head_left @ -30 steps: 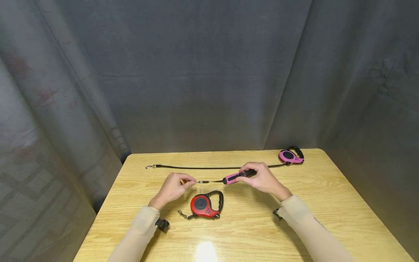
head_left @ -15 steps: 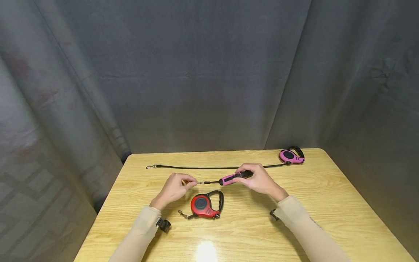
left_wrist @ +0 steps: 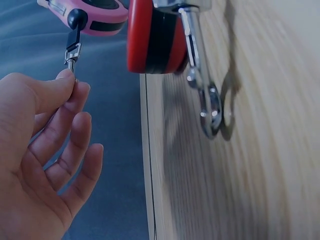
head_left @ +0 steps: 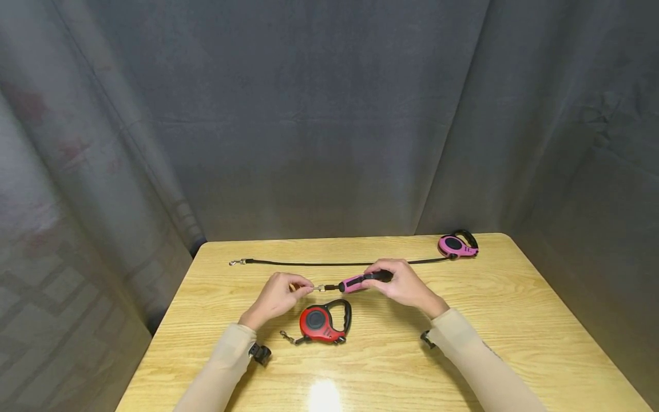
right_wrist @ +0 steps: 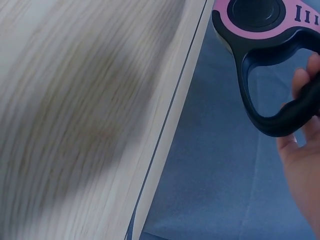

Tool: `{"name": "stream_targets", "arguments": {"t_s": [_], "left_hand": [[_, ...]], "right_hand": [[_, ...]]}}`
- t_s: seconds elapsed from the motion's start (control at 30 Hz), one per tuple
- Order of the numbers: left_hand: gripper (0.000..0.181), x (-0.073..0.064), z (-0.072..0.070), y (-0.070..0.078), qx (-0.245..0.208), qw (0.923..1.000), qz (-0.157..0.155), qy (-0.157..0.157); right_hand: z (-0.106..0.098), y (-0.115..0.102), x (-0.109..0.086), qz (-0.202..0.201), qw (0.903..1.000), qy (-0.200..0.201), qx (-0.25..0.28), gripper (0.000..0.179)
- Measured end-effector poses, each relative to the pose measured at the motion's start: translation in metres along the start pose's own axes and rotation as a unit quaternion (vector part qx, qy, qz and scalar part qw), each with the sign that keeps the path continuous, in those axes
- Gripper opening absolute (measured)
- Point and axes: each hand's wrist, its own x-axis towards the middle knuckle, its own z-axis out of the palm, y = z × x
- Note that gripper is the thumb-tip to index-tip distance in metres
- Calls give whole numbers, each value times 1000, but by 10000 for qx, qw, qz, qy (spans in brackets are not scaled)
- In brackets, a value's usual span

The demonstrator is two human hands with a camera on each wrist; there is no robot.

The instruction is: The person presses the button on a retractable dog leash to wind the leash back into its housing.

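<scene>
In the head view my left hand (head_left: 277,294) pinches the metal snap hook (head_left: 317,288) of a pink and black retractable dog leash (head_left: 352,284). Thumb and forefinger grip the hook in the left wrist view, where the other fingers are loosely bent. My right hand (head_left: 404,286) holds the same leash by its black loop handle (right_wrist: 285,122). Only a short piece of black strap shows between hook and casing. A red retractable leash (head_left: 315,323) lies on the table just in front of the hands, its own snap hook (left_wrist: 202,95) pointing left.
A second pink retractable leash (head_left: 453,246) lies at the back right corner of the wooden table (head_left: 401,355). Its black strap (head_left: 309,264) runs drawn out leftward behind my hands, ending in a metal hook (head_left: 237,262). Grey curtains (head_left: 319,143) surround the table.
My right hand has moved left with the pink leash, so the strap between casing and hook has become shorter. The left hand has shifted slightly right, still pinching the hook.
</scene>
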Motion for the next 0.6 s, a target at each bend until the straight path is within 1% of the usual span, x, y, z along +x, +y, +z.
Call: {"name": "stream_targets", "arguments": {"t_s": [0.17, 0.3, 0.37, 0.47, 0.53, 0.6], "left_hand": [[9, 1, 1, 0, -101, 9998, 169, -20], [9, 2, 3, 1, -63, 9998, 163, -131], [10, 3, 5, 2, 66, 9994, 143, -302], [14, 5, 6, 6, 230, 9972, 153, -688], [19, 8, 7, 10, 266, 9951, 181, -938], [27, 10, 7, 16, 116, 9928, 170, -1176]], "right_hand": [[3, -1, -1, 92, 9997, -155, -150, 20], [3, 0, -3, 1, 9995, -164, -256, 24], [3, 1, -3, -85, 9993, -100, -338, 24], [2, 3, -4, -257, 9989, 89, -383, 23], [2, 3, -5, -405, 9982, 232, -385, 21], [3, 3, -6, -628, 9967, 381, -356, 21]]}}
